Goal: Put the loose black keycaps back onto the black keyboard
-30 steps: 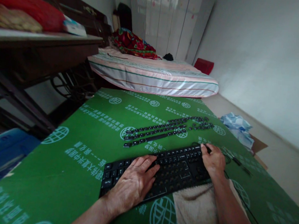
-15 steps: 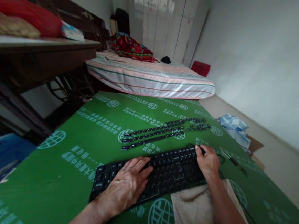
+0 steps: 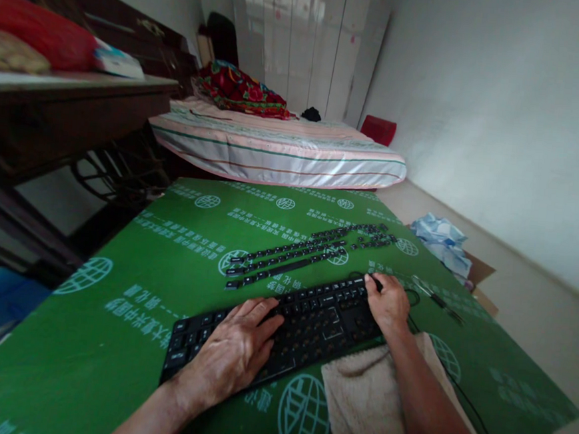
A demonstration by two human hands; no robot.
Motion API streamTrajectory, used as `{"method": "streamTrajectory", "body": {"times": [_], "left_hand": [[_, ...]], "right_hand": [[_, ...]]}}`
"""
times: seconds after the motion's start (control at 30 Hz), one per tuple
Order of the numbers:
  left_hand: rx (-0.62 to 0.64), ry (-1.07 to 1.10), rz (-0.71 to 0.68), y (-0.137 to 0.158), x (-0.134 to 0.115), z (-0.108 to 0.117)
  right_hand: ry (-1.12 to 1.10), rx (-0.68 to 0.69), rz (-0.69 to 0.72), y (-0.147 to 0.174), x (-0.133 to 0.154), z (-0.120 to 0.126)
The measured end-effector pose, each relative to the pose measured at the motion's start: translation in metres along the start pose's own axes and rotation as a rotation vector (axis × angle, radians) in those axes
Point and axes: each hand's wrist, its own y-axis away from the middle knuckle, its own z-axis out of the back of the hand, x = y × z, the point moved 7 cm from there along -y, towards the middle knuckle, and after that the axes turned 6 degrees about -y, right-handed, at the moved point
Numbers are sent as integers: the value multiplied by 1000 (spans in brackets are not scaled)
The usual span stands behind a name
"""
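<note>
A black keyboard (image 3: pixel 310 331) lies at a slant on the green board. Its upper rows and left-hand block carry keycaps, while much of the middle is bare of them. My left hand (image 3: pixel 239 343) lies over the keyboard, fingers stretched toward the upper rows and thumb apart, covering part of it. At the far right corner, my right hand (image 3: pixel 387 303) grips the keyboard's edge, thumb on top. Beyond the keyboard, loose black keycaps (image 3: pixel 285 268) are laid out in several rows. Under my right forearm is a beige cloth (image 3: pixel 363 397), close to the keyboard's near edge.
Right of my right hand, a thin tool with a dark handle (image 3: pixel 438 300) lies on the green board (image 3: pixel 128 358). A black cable (image 3: pixel 470 405) runs toward the near right. Farther off stand a bed (image 3: pixel 274 155) and, at left, a dark table (image 3: pixel 78 103).
The whole view has shifted slightly, so everything appears a little farther left. Both hands keep about the same places on the keyboard.
</note>
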Motion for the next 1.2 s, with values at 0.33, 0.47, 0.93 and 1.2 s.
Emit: {"method": "streamTrajectory", "body": {"times": [0.33, 0.47, 0.93, 1.2], "left_hand": [[37, 27, -5, -4, 5, 0], [79, 30, -16, -9, 4, 5], [104, 141, -24, -24, 30, -7], [104, 98, -52, -22, 29, -11]], "right_hand": [[-5, 20, 7, 0, 2, 0], [4, 34, -8, -1, 1, -1], [103, 119, -43, -8, 5, 2], [130, 163, -64, -10, 11, 6]]}}
